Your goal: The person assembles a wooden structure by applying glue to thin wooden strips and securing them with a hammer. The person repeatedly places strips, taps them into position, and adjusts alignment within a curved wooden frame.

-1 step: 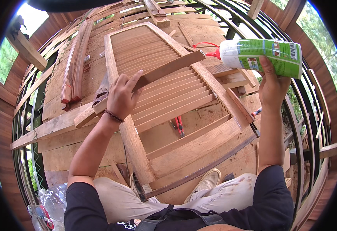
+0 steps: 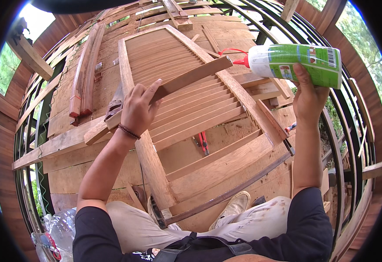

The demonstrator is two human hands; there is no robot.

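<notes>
Almost nothing differs from the earlier frame; the left hand [image 2: 137, 106], palm down, grips a wooden slat [image 2: 196, 77] over the louvred frame [image 2: 239, 97]; the right hand [image 2: 309, 99], raised apart, clasps a green-and-white bottle [image 2: 293, 57] sideways, its red nozzle [image 2: 242, 62] near the slat's end.

Bright daylight, upper-left opening [image 2: 41, 16] blown out; fisheye rim black, straight edges bowed
</notes>
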